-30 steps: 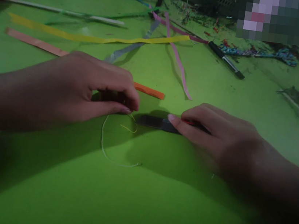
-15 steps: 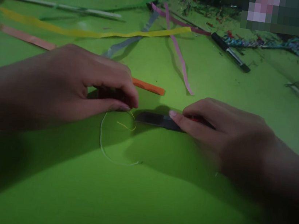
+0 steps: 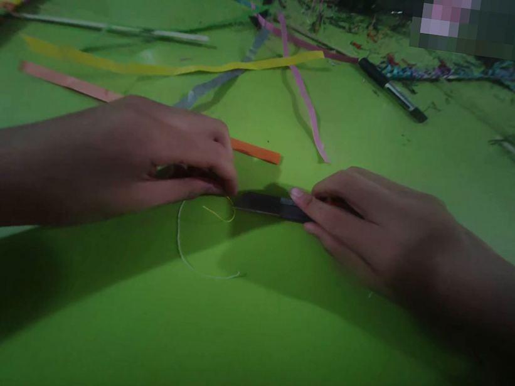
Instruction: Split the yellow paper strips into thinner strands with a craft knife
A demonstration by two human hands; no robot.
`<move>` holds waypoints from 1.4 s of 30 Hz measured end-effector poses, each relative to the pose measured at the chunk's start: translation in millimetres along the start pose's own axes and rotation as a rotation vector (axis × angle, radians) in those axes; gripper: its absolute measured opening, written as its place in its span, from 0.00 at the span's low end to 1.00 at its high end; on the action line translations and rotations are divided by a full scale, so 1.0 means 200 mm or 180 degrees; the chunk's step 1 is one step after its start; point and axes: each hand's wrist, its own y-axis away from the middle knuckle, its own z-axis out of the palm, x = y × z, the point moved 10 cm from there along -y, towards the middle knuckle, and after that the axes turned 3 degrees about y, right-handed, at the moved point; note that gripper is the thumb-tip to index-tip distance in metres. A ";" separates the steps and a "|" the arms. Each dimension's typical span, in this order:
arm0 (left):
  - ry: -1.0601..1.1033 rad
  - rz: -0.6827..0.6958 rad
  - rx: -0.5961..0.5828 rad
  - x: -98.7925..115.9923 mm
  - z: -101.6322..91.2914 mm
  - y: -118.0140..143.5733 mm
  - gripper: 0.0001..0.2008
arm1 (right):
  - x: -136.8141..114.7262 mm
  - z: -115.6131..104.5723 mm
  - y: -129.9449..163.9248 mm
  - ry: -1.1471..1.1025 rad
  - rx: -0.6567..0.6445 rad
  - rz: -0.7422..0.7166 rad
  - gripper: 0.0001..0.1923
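Observation:
My left hand (image 3: pixel 181 157) is closed in a pinch, its thumb and forefinger tips pressed together at the left end of a flat dark blade-like strip (image 3: pixel 260 203). A thin yellow thread (image 3: pixel 220 218) curls out from under those fingertips. Below it, a longer white thread (image 3: pixel 179 238) bends in a loose curve on the green surface. The strip's right part lies in my right hand (image 3: pixel 367 226), the thumb flat on top and another finger showing underneath. Something orange-red peeks out between the right fingers. How far the strip runs into either hand is hidden.
An orange strip (image 3: pixel 258 151) lies just behind my left hand. Farther back are yellow (image 3: pixel 150 69), pink (image 3: pixel 306 95) and grey (image 3: pixel 215 83) strips, a black marker (image 3: pixel 392 90), thin sticks (image 3: pixel 164 34), a braided cord (image 3: pixel 444 73) and scattered scraps. A colourful woven piece (image 3: pixel 2 4) sits at far left.
My left hand has come slightly lower, its fingertips still at the strip's left end. A right finger now shows below the strip. The view has shifted a little, bringing in more at the left.

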 end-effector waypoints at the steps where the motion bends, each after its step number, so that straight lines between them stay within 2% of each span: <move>1: -0.0039 0.0051 -0.0017 0.01 0.00 0.00 0.15 | 0.00 0.00 0.00 0.0051 0.0031 -0.0035 0.16; 5: -0.0110 0.0116 0.0008 0.04 -0.02 -0.01 0.16 | -0.02 -0.01 0.01 0.0246 0.0205 -0.0176 0.16; 10: -0.0092 0.0139 -0.0092 0.07 0.02 -0.02 0.16 | -0.03 -0.01 0.00 0.0353 0.0234 -0.0184 0.15; 20: 0.0140 -0.0300 -0.0376 0.02 0.07 -0.01 0.09 | -0.02 -0.01 -0.01 0.0195 0.0129 -0.0101 0.16; 32: 0.0152 -0.0238 -0.0301 0.05 0.06 -0.01 0.07 | -0.02 0.00 -0.01 0.0272 0.0146 -0.0115 0.17; 39: 0.0167 -0.0181 -0.0231 0.06 0.04 -0.02 0.07 | -0.06 -0.03 -0.01 0.0426 0.0356 -0.0299 0.16; 42: 0.0141 -0.0238 -0.0253 0.05 0.04 -0.02 0.07 | -0.04 -0.02 -0.02 0.0398 0.0257 -0.0210 0.16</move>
